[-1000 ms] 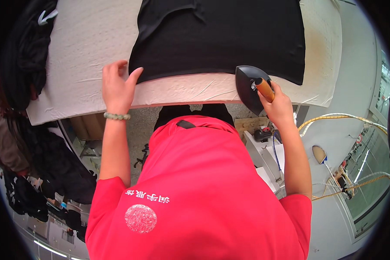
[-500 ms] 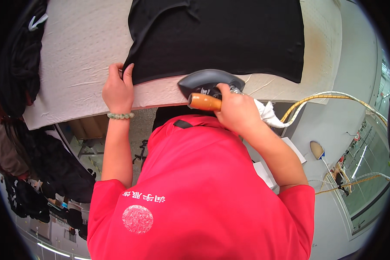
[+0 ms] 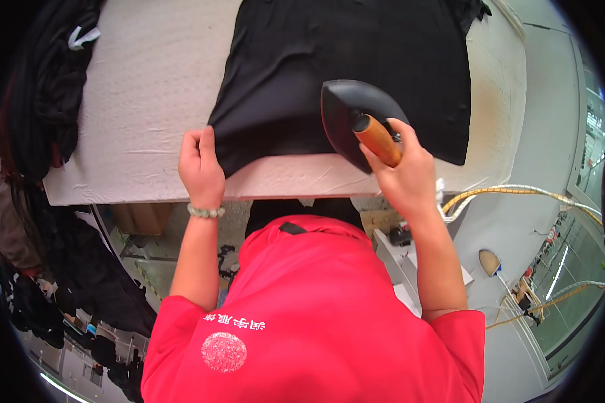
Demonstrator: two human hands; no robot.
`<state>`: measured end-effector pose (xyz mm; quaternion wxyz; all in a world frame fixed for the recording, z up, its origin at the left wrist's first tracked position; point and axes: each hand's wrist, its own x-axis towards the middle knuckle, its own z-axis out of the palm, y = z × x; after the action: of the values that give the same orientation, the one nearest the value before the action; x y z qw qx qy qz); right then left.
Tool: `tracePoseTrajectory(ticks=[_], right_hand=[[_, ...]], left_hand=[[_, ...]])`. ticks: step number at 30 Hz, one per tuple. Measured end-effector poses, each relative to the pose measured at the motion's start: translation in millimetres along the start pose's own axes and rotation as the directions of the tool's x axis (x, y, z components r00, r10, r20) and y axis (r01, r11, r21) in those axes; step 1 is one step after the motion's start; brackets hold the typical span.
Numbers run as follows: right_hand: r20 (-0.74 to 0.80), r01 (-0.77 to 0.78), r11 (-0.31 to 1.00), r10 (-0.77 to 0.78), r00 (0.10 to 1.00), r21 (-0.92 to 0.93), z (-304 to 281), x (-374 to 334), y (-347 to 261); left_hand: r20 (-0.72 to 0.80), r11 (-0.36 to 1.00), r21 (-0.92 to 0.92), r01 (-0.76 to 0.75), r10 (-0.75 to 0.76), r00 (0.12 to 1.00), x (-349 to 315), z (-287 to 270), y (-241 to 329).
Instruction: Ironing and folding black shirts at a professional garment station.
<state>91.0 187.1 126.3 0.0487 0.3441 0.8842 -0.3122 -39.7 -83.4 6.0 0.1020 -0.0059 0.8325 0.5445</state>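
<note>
A black garment [image 3: 282,80] lies spread over the pale padded ironing table [image 3: 141,101], with soft creases on its left side. At its lower left edge my left hand [image 3: 202,168] is closed, pinching the fabric and drawing that corner out. My right hand [image 3: 407,171] grips the wooden handle of a dark iron [image 3: 346,107]. The iron rests over the garment's lower hem, right of the middle, its tip pointing up and left. Its underside is hidden, so I cannot tell how firmly it touches the cloth.
Dark clothes [image 3: 44,101] are heaped at the table's left end and hang below it. A yellow and white hose [image 3: 511,191] runs off to the right from near the iron. Another iron-shaped item [image 3: 489,262] lies lower right. Under the table stands a cardboard box [image 3: 141,218].
The iron has moved from the table's front edge up onto the garment and turned its tip upward. The left hand has shifted slightly right, still pinching the cloth, whose lower left edge is now stretched.
</note>
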Motion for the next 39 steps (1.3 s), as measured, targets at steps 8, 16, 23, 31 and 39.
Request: tracePoseTrajectory(ticks=[8,16,23,31,39], right_hand=[[0.067,0.429,0.887,-0.424,0.903,-0.17,-4.7,63.0,-7.9],[-0.027,0.113,0.956,-0.125,0.992,-0.272,-78.2,82.4,69.8],[0.007,-0.097,0.987,0.098,0.995,-0.131,-124.2,74.6,171.0],[0.02,0.072,0.992,-0.07,0.997,-0.106,-162.6,135.0,227.4],[0.028,0.115,0.962,-0.111,0.993,-0.248,-136.6,198.3,156.4]], left_hand=[[0.04,0.985,-0.162,0.062,-0.056,0.998,-15.3,-4.9,5.1],[0.069,0.97,0.24,0.048,-0.066,0.995,-14.4,-14.7,-9.8],[-0.142,0.899,0.437,-0.014,0.084,0.986,41.1,55.3,26.1],[-0.167,0.846,0.514,0.139,-0.06,0.984,116.3,109.6,40.4],[-0.007,0.983,0.1,0.154,-0.154,0.988,121.9,90.5,51.6]])
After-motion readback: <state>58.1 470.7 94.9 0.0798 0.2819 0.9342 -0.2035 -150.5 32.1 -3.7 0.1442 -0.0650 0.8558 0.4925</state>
